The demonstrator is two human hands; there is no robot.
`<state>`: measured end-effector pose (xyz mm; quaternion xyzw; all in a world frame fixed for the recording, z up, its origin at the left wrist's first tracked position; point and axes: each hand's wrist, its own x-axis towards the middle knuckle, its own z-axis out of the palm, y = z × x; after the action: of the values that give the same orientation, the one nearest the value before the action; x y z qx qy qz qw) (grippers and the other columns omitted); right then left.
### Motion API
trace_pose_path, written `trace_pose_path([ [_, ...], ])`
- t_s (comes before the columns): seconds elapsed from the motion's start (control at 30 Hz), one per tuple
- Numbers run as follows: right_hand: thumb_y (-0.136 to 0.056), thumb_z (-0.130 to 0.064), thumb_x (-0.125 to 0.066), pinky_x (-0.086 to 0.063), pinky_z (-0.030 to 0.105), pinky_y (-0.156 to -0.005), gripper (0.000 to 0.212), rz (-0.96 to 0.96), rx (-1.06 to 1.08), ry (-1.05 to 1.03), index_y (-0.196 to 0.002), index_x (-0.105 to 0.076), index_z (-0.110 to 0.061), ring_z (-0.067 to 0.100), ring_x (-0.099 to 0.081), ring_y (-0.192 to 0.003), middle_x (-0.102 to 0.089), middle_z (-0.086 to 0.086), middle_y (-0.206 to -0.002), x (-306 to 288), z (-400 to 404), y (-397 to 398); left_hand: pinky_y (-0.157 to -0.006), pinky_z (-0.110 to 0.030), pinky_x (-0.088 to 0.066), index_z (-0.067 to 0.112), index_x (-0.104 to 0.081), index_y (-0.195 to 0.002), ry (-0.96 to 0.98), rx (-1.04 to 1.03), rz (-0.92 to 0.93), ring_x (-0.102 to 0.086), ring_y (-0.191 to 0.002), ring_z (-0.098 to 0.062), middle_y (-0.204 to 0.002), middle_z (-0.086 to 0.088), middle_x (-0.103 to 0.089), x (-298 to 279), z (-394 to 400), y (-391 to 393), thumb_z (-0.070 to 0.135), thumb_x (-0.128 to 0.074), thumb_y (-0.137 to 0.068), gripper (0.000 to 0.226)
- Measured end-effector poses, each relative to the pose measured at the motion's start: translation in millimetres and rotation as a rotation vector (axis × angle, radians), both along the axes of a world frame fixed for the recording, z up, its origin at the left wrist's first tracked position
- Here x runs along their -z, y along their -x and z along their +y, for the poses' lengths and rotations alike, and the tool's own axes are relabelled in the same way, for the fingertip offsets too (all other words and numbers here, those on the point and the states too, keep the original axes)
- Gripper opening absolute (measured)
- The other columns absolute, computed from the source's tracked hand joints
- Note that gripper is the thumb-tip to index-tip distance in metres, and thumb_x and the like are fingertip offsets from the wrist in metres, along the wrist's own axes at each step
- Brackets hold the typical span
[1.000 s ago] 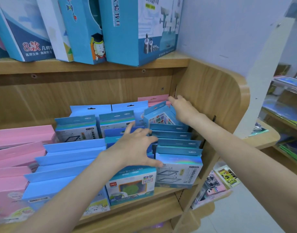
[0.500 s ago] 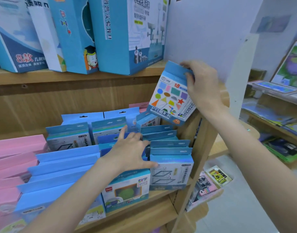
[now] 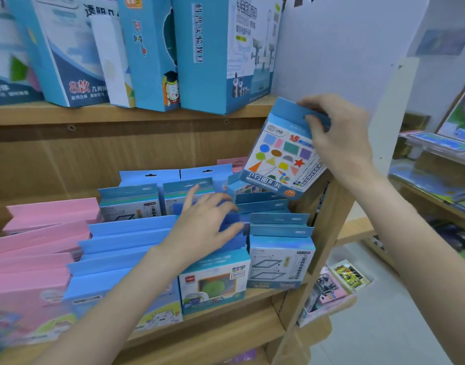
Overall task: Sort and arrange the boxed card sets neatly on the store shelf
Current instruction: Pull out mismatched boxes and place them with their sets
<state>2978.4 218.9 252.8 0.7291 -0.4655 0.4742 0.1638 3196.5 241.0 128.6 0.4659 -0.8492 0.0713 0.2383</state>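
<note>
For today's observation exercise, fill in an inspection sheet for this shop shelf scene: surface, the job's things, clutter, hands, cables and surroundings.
Surface: wooden shelf, sloped, with a raised front lip.
Job's things: rows of blue boxed sets in the middle, pink boxed sets at the left; one shapes box lifted clear of the rows, tilted.
Clutter: nothing seen.
Hands: right hand grips the shapes box by its top flap; left hand rests with spread fingers on the blue rows.
Cables: nothing seen.
Surroundings: tall blue boxes on the upper shelf; another shelf unit with flat goods at the right; small packets hanging on the shelf's side.
</note>
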Motion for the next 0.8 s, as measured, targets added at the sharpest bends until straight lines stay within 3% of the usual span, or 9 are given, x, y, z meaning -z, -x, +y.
trace_pose_path([
  [0.1,-0.085,0.000,-0.047,-0.031,-0.001,-0.079,0.023,-0.012,-0.092,0.040,-0.104,-0.058,-0.001,0.005,-0.050,-0.088,-0.065,0.014,-0.103,3,3,-23,-0.105,-0.037,-0.018,0.018,-0.067,-0.090,0.261,-0.068,0.212,-0.059,-0.095,-0.015,-0.101,0.004,-0.064,-5,15,-33,0.036,-0.041,-0.087,0.032],
  [0.27,-0.088,0.000,-0.045,-0.037,0.026,-0.078,0.022,0.092,-0.254,0.135,-0.108,-0.053,0.005,0.019,-0.048,-0.093,-0.061,0.023,-0.104,1,14,-97,-0.097,-0.032,-0.024,0.016,-0.065,-0.086,0.394,-0.279,0.330,-0.059,-0.088,-0.016,-0.095,0.004,-0.063,-21,49,-102,0.022,-0.045,-0.084,0.021],
  [0.4,-0.088,-0.007,-0.048,-0.041,0.037,-0.075,0.024,0.207,-0.386,0.054,-0.111,-0.052,-0.002,0.033,-0.058,-0.089,-0.065,0.019,-0.101,2,26,-175,-0.091,-0.028,-0.024,0.018,-0.065,-0.084,0.356,-0.504,0.345,-0.055,-0.090,-0.014,-0.095,0.004,-0.063,-5,87,-188,0.023,-0.044,-0.080,0.022],
  [0.53,-0.086,-0.011,-0.048,-0.039,0.038,-0.076,0.027,0.247,-0.502,0.010,-0.111,-0.053,-0.004,0.036,-0.061,-0.088,-0.066,0.016,-0.100,8,47,-267,-0.088,-0.034,-0.027,0.019,-0.064,-0.086,0.286,-0.644,0.340,-0.057,-0.091,-0.018,-0.097,0.002,-0.064,18,139,-274,0.026,-0.043,-0.077,0.023],
  [0.6,-0.084,-0.011,-0.049,-0.040,0.035,-0.078,0.027,0.241,-0.572,-0.027,-0.109,-0.054,-0.004,0.031,-0.060,-0.090,-0.066,0.014,-0.099,9,60,-310,-0.089,-0.034,-0.028,0.018,-0.064,-0.088,0.271,-0.673,0.327,-0.056,-0.094,-0.017,-0.099,0.001,-0.064,26,165,-317,0.025,-0.043,-0.078,0.025],
  [0.73,-0.082,-0.009,-0.051,-0.036,0.018,-0.075,0.024,0.280,-0.698,-0.126,-0.106,-0.057,-0.005,0.006,-0.051,-0.084,-0.058,0.000,-0.089,11,89,-373,-0.093,-0.034,-0.024,0.015,-0.063,-0.100,0.213,-0.657,0.225,-0.047,-0.103,-0.014,-0.108,-0.001,-0.063,37,202,-392,0.027,-0.039,-0.080,0.033],
  [0.8,-0.084,-0.008,-0.055,-0.039,0.019,-0.079,0.021,0.303,-0.717,-0.210,-0.105,-0.057,-0.007,0.005,-0.051,-0.083,-0.056,-0.003,-0.089,9,100,-390,-0.095,-0.038,-0.027,0.014,-0.063,-0.105,0.128,-0.601,0.177,-0.045,-0.107,-0.015,-0.115,-0.002,-0.060,40,207,-413,0.030,-0.038,-0.082,0.038],
])
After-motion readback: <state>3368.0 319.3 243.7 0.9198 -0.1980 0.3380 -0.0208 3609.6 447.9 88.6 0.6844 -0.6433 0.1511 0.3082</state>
